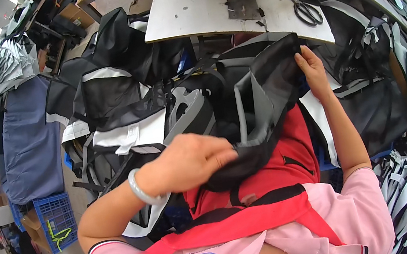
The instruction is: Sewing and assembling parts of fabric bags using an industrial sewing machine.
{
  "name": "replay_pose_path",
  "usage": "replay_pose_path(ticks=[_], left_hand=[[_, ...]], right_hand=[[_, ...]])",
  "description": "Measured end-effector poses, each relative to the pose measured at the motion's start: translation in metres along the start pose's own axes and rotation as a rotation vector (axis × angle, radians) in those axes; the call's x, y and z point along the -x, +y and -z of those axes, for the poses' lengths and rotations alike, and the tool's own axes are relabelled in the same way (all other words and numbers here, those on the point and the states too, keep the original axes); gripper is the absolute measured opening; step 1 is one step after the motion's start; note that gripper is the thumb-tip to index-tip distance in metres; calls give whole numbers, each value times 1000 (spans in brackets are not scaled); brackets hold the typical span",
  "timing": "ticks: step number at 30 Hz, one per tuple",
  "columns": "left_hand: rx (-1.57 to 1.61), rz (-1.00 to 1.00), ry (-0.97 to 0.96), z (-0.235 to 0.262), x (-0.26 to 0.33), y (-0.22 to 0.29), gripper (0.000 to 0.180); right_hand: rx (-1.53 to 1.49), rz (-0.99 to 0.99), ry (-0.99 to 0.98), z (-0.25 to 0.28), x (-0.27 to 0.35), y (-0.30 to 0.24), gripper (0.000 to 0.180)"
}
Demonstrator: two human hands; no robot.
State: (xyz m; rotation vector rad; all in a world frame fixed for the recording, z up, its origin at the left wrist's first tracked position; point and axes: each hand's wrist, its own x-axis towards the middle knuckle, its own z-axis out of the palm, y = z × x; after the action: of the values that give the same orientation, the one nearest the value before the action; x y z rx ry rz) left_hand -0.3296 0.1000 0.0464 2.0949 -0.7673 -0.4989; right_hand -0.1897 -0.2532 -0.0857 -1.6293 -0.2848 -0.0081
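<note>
A black fabric bag (pixel 272 79) with grey edging and a sheer mesh-like side lies across my lap, its opening spread. My right hand (pixel 314 68) pinches the bag's far right corner between thumb and fingers. At the near left edge, by the grey edging, is my left hand (pixel 192 157), with a pale bangle on the wrist. Its fingers are bent and pressed together at the fabric; the thumb is mostly hidden. Left of the bag, a heap of black, grey and white fabric pieces (pixel 117 101) spreads out, one with a white panel and small label.
Ahead stands a white sewing table (pixel 173 15) with a dark metal plate (pixel 242 5) and black-handled scissors (pixel 307 13) near its right edge. More black and white fabric (pixel 368 103) hangs at the right. Blue crates (pixel 58 220) and grey-blue cloth (pixel 28 138) are at the left.
</note>
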Motion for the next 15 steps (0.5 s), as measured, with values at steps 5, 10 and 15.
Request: replay_pose_path(ticks=[5, 10, 15], left_hand=[[-28, 4, -191, 0, -1, 12, 26], [-15, 83, -334, 16, -6, 20, 31], [41, 94, 69, 55, -58, 6, 32]], right_hand=[[31, 79, 14, -15, 12, -22, 27], [235, 140, 4, -22, 41, -50, 21], [478, 332, -328, -53, 53, -86, 37]])
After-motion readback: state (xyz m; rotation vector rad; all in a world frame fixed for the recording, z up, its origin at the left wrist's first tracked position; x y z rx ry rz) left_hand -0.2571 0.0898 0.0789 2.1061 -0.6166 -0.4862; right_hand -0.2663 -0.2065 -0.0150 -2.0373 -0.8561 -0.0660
